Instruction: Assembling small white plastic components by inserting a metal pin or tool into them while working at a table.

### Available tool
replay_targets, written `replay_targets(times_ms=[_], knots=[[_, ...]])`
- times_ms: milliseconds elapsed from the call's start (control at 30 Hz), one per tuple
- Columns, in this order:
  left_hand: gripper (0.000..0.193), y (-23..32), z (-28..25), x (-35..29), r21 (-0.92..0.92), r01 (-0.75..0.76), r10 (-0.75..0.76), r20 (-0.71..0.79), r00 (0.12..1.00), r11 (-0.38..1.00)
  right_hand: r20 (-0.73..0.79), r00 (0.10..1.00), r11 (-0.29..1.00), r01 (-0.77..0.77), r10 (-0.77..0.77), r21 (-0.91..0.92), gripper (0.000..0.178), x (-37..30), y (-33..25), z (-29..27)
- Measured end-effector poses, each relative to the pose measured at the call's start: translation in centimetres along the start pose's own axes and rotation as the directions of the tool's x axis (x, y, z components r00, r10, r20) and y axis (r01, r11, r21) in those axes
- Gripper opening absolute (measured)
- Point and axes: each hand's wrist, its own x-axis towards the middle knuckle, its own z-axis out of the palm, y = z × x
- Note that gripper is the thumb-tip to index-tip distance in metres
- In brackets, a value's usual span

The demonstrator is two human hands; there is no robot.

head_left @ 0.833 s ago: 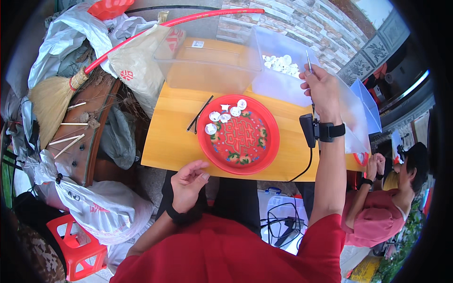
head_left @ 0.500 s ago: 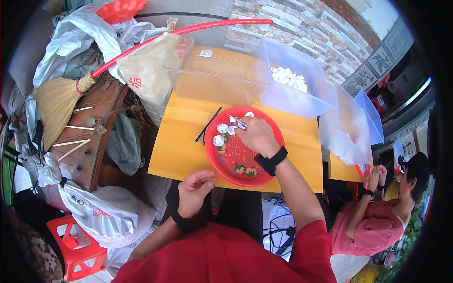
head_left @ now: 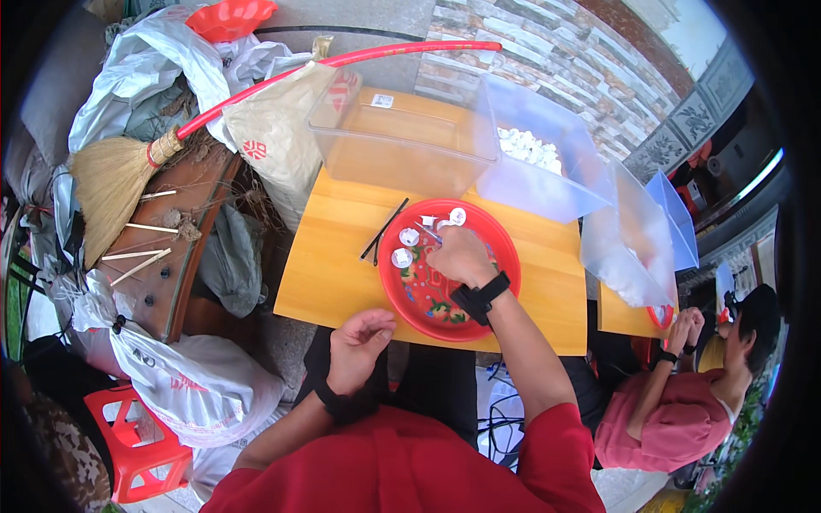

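A round red tray [head_left: 511, 295] with a printed floral pattern sits near the table's front edge. My right hand [head_left: 463, 258] reaches over it, fingers closed on slim metal tweezers [head_left: 430, 234]. The tips are among small white pieces at the tray's far left. One round white piece [head_left: 402, 257] lies at the left rim, another [head_left: 410, 237] just beyond it, and one [head_left: 457, 215] at the far rim. The fingers partly cover the pieces nearest the tips. My left hand [head_left: 357, 346] hovers just off the table's front edge, loosely curled and holding nothing, its thumb apart from the fingers.
Two thin black sticks [head_left: 384, 231] lie left of the tray on the yellow table [head_left: 312, 274]. Behind stand an empty clear bin [head_left: 402, 150] and a bin [head_left: 547, 192] with white pieces. A broom [head_left: 115, 184] leans at left. Another person [head_left: 676, 410] sits at right.
The whole view has shifted slightly. My right hand has drawn the tweezers a little nearer me, and the white pieces by the tips lie differently. My left hand has hardly moved.
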Motion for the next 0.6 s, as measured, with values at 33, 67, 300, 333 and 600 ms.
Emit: replay_targets(times_ms=[33, 67, 300, 333, 600], knots=[[0.026, 0.2, 0.0, -0.2, 0.027, 0.000, 0.000, -0.005, 1.000, 1.000, -0.042, 0.998, 0.999, 0.043, -0.043, 0.007, 0.024, -1.0, 0.1, -0.1], [0.026, 0.4, 0.1, -0.5, 0.053, -0.008, 0.008, -0.007, 1.000, 0.999, -0.090, 0.992, 0.996, 0.090, -0.089, 0.009, 0.026, -2.3, -0.1, -0.4], [0.030, 3.2, 2.7, -1.6, -0.142, 0.139, -0.117, 0.150, 0.982, 0.980, -0.366, 0.841, 0.872, 0.472, -0.399, 0.134, 0.034, -13.0, -2.1, 1.1], [0.031, 3.3, 2.9, -1.8, -0.192, 0.178, -0.143, 0.186, 0.972, 0.965, -0.350, 0.850, 0.874, 0.464, -0.392, 0.148, 0.034, -13.9, -2.4, 1.4], [0.027, 3.8, 2.6, -2.5, -0.228, 0.173, -0.104, 0.284, 0.953, 0.958, -0.353, 0.854, 0.731, 0.513, -0.382, 0.451, 0.038, -15.6, -1.8, 3.0]])
